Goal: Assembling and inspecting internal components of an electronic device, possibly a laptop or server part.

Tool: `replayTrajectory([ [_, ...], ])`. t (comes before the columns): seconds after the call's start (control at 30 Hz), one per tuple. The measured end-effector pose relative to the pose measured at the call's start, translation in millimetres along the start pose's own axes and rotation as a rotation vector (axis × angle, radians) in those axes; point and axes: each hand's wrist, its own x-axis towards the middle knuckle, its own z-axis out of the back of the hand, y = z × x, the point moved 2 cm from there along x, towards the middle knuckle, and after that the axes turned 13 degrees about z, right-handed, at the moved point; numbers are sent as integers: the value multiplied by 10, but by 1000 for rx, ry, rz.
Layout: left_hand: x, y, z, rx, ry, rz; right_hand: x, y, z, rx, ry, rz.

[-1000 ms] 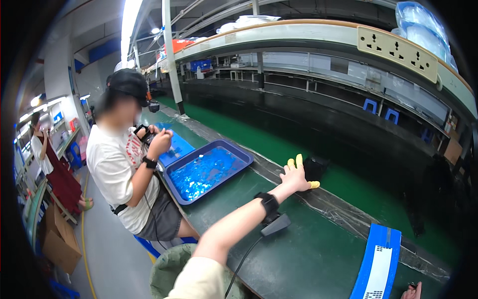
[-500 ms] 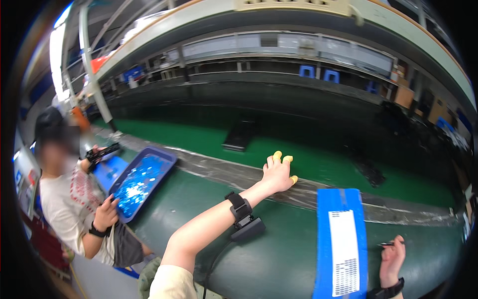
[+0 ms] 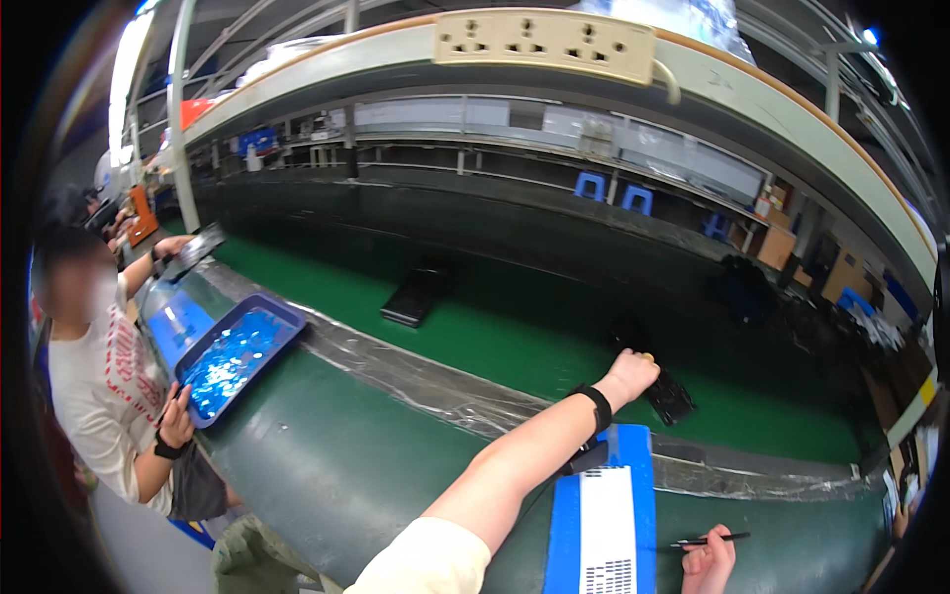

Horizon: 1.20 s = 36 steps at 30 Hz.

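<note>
My left hand (image 3: 631,376) reaches over the green conveyor belt, arm stretched out to the right. Its fingers are curled closed on a flat, oblong black part (image 3: 673,400) that lies on the belt; the hand covers part of it. A yellow finger cot shows on one fingertip. Low at the right, my right hand (image 3: 709,562) pinches a thin black pen-like tool (image 3: 730,538), held nearly level. Between my arms a blue board (image 3: 641,485) bears a white printed sheet (image 3: 607,520).
Another flat black part (image 3: 416,295) lies farther left on the belt. At left, a co-worker (image 3: 109,366) holds a device beside a blue tray (image 3: 289,322) of shiny blue pieces. A shelf with a power strip (image 3: 544,45) spans overhead. Clear film (image 3: 426,381) covers the belt's near edge.
My left hand has gone from spread fingers above the belt's edge to curled fingers at the black part on the right. The view has shifted; my right hand still holds the tool.
</note>
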Motion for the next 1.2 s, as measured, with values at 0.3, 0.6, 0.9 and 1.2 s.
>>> replayTrajectory([
  [0.3,-1049,291,916,230,-287,-40,76,-20,110,54,10,24],
  [0.6,-2503,-198,1670,171,-166,81,255,-182,353,91,-143,85],
  [0.9,-2932,-562,1448,26,-21,73,-60,-160,-61,-119,289,-65],
  [1.2,-3164,-679,1763,65,69,92,-124,-111,-97,-287,376,95],
])
